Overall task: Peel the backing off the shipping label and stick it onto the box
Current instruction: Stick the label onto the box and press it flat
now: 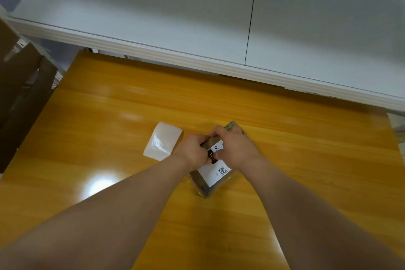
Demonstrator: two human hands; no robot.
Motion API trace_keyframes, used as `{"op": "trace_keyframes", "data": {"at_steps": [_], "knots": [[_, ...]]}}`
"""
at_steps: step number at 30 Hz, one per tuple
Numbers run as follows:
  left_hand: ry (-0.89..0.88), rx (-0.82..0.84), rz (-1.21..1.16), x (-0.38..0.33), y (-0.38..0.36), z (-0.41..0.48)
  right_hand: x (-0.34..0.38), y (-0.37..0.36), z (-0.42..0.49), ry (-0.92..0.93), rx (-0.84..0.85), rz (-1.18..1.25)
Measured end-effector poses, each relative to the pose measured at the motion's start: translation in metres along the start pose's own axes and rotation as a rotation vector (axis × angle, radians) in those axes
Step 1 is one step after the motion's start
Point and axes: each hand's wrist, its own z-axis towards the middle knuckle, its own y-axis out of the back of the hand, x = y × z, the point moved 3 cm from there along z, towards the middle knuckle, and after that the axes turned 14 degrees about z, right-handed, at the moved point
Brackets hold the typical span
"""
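— Forearms fill the near view. Hands?
— I read the left hand (pixel 194 151) as pinching the far end of the label (pixel 213 174), though it's cramped there; the near end lies flat on the box (pixel 202 189). The right hand (pixel 235 144) curls its fingers (pixel 213 132) over the box's far edge, thumb on the label, steadying it for pressing.
— Room?
— Open desk (pixel 306 160) to the right; the curled backing (pixel 163 141) lies apart, left.
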Motion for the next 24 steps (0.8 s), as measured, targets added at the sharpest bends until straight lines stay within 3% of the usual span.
{"op": "trace_keyframes", "data": {"at_steps": [5,9,20,24], "knots": [[0.137,-0.063,0.037,-0.003,-0.005,0.004,0.002,-0.005,0.006,-0.005,-0.061,0.014],[0.198,-0.121,-0.07,-0.002,-0.01,0.003,0.006,-0.002,0.009,0.016,-0.056,-0.004],[0.209,-0.147,-0.19,0.003,-0.016,0.006,0.002,-0.003,0.02,0.005,-0.095,0.133],[0.218,-0.139,-0.048,0.0,-0.017,0.008,-0.005,-0.001,0.025,-0.038,-0.1,0.264]]}}
